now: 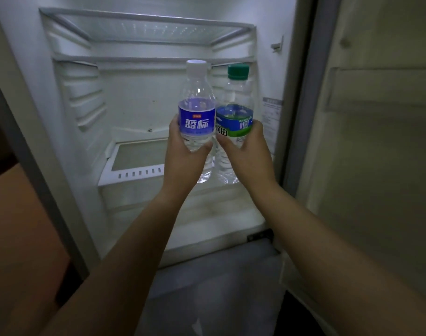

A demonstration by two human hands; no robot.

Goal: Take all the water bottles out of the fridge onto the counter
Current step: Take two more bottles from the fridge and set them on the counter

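Observation:
Two clear water bottles are held upright side by side in front of the open fridge [144,98]. The left one, a blue-label bottle [196,112] with a white cap, is gripped around its middle by my left hand [184,154]. The right one, a green-label bottle [235,117] with a green cap, is gripped by my right hand [249,151]. The bottles touch or nearly touch each other. Their bases hang above the fridge's lower shelf. No other bottle shows on the shelves inside.
Glass shelves [144,27] sit at the top of the fridge, and a white drawer cover [134,166] lies low on the left. The open fridge door [376,141] stands close on the right. A reddish-brown surface [20,226] lies at the left.

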